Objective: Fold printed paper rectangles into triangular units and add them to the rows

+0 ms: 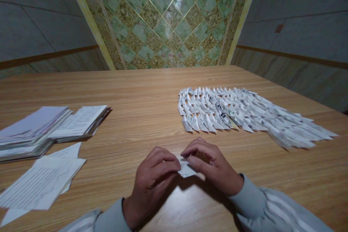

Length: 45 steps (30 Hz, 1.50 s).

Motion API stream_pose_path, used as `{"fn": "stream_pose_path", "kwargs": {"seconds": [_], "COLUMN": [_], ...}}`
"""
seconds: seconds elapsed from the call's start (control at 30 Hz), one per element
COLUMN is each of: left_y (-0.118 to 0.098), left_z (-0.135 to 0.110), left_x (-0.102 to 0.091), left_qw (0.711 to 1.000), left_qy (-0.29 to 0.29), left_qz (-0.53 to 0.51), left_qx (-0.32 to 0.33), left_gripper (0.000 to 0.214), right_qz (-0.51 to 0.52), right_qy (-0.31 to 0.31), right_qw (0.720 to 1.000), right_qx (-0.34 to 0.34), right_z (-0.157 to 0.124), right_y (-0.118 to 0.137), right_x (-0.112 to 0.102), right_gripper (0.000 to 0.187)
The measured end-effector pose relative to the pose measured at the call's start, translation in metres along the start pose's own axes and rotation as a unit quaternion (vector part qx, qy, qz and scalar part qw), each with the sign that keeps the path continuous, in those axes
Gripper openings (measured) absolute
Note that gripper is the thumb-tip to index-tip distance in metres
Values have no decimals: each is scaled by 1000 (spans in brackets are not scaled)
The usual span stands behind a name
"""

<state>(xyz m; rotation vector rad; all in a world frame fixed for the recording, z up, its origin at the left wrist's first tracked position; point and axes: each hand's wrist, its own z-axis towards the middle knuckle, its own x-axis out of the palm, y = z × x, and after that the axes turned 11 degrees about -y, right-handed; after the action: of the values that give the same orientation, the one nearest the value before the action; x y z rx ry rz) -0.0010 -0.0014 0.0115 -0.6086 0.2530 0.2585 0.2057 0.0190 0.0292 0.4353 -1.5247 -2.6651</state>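
Observation:
A small piece of folded white paper (187, 169) is held between both hands, just above the near part of the table. My left hand (156, 177) pinches its left side between thumb and fingers. On the other side my right hand (213, 165) grips the upper right edge, its thumb below and its fingers curled over the top. The fingers cover parts of the paper, so its full shape is hidden. Beyond the hands, to the right, stand rows of folded paper boats (209, 110), packed closely together.
Stacks of printed paper (29, 127) and a smaller stack (81, 119) lie at the left of the wooden table (130, 108). Nearer me, loose sheets (43, 181) overlap at an angle. A tiled wall (168, 18) rises behind the table's far edge.

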Motion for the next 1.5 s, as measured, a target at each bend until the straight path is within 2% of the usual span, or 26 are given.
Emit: {"fn": "stream_pose_path", "kwargs": {"seconds": [0.13,0.37,0.5,0.7,0.87,1.07,1.27,1.37,1.5], "left_y": [-1,-1,-1,-1,-5,-5,-5,-8,-9], "left_z": [1,-2,-2,0,1,0,-1,1,2], "left_x": [2,1,0,0,0,2,1,3,6], "left_qw": [999,1000,999,998,997,998,999,1000,996], "left_qy": [9,16,27,15,1,-13,10,12,-3], "left_qz": [29,17,15,29,50,43,36,25,1], "left_qx": [25,12,21,46,57,33,36,5,-93], "left_gripper": [8,8,10,11,11,13,15,14,13], "right_qz": [17,31,40,34,24,9,-12,-18,-36], "right_qy": [46,35,33,60,42,-8,-9,0,-21], "right_qw": [999,998,998,998,998,997,997,999,999], "right_qx": [17,37,27,2,-35,-70,-71,-50,5], "right_z": [1,1,1,1,3,4,4,2,1], "right_y": [-2,-3,-2,-3,-2,0,0,-2,-1], "right_x": [1,0,0,-1,-3,-3,-2,0,1], "right_gripper": [21,26,27,25,18,17,21,19,19]}}
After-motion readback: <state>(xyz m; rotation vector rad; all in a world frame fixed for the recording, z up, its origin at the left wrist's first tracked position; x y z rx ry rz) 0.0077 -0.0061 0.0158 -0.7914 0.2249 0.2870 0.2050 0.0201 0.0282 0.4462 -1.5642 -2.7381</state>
